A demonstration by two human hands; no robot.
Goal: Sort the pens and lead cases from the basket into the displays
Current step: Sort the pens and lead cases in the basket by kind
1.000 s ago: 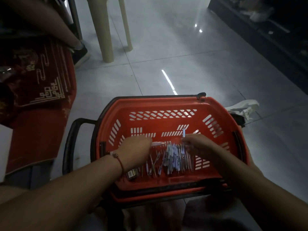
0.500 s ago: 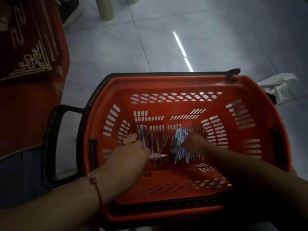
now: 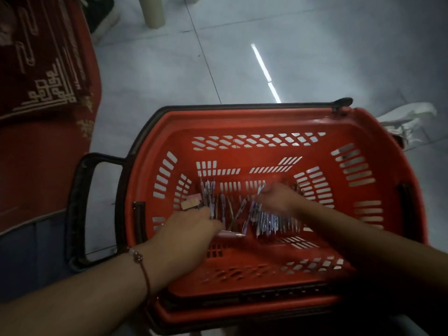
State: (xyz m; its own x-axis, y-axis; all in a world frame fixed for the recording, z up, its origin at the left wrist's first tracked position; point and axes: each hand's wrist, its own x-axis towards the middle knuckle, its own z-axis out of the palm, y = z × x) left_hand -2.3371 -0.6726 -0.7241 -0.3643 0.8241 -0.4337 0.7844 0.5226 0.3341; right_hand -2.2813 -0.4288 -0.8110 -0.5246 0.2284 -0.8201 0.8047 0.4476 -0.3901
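A red plastic basket (image 3: 278, 122) with slotted walls sits on the floor in front of me. Several pens (image 3: 271, 221) lie loose on its bottom, most in a row at the centre right, a few more (image 3: 209, 192) standing toward the back left. A small pale lead case (image 3: 191, 203) lies at the left wall. My left hand (image 3: 186, 229) is inside the basket and holds a pink-white pen (image 3: 231, 235) that sticks out to the right. My right hand (image 3: 278, 198) reaches over the pen row and pinches a pen (image 3: 260, 190) near its far end; it is blurred.
The basket's black handle (image 3: 80, 204) sticks out to the left. A dark red patterned rug (image 3: 41, 76) covers the floor at left. A beige stool leg (image 3: 151, 13) stands at the top, and a white bag (image 3: 407, 120) lies behind the basket's right corner. The grey tiles carry a light reflection.
The view has tilted down and closer onto the basket. My left hand keeps the pink-white pen. My right hand has shifted along the pen row toward the back.
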